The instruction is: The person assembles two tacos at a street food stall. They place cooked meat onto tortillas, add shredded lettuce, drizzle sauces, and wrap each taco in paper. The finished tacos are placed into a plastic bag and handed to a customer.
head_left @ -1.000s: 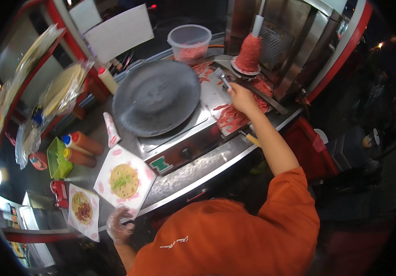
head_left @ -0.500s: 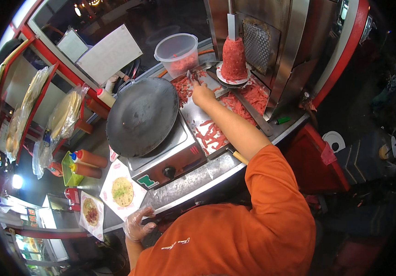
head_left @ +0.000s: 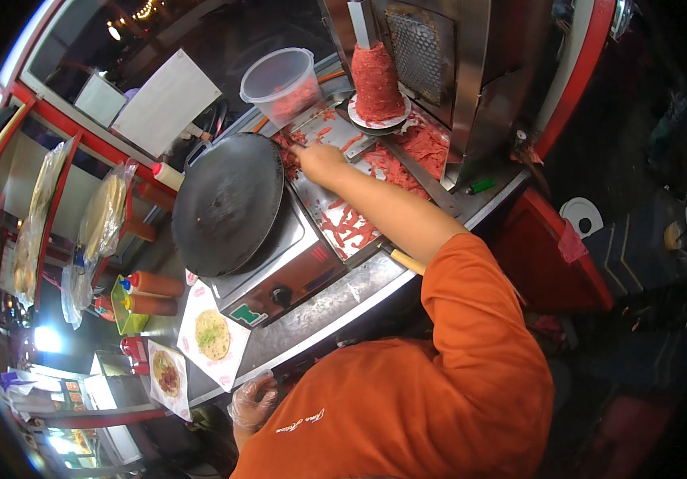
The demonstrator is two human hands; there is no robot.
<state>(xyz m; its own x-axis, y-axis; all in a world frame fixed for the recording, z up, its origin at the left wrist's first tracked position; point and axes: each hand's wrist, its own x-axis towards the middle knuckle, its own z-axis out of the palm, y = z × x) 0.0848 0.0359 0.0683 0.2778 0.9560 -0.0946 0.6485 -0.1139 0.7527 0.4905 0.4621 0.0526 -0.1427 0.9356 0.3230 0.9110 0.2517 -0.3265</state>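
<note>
My right hand (head_left: 321, 165) is closed around metal tongs (head_left: 296, 147), their tips down in the chopped meat (head_left: 286, 157) at the tray's far left corner. The steel tray (head_left: 308, 192) also holds reddish meat strips (head_left: 347, 229) toward the front. My left hand (head_left: 252, 401), in a clear plastic glove, hangs by the counter's front edge, fingers loosely curled and apart, holding nothing. Near it, a flatbread with shredded greens (head_left: 212, 335) lies on white paper. Left of that is a flatbread with meat (head_left: 167, 377) on another paper.
A round black griddle (head_left: 230, 203) sits on a burner left of the tray. Behind stand a clear tub (head_left: 279, 86) of meat and a vertical meat cone (head_left: 377, 86) beside a heater (head_left: 419, 56). Sauce bottles (head_left: 153, 294) and bagged flatbreads (head_left: 106, 209) are at left.
My right hand and the tongs have shifted deeper into the meat at the corner, hiding more of the tongs. My left hand has drawn back toward my body, its fingers curling more. The view has shifted slightly.
</note>
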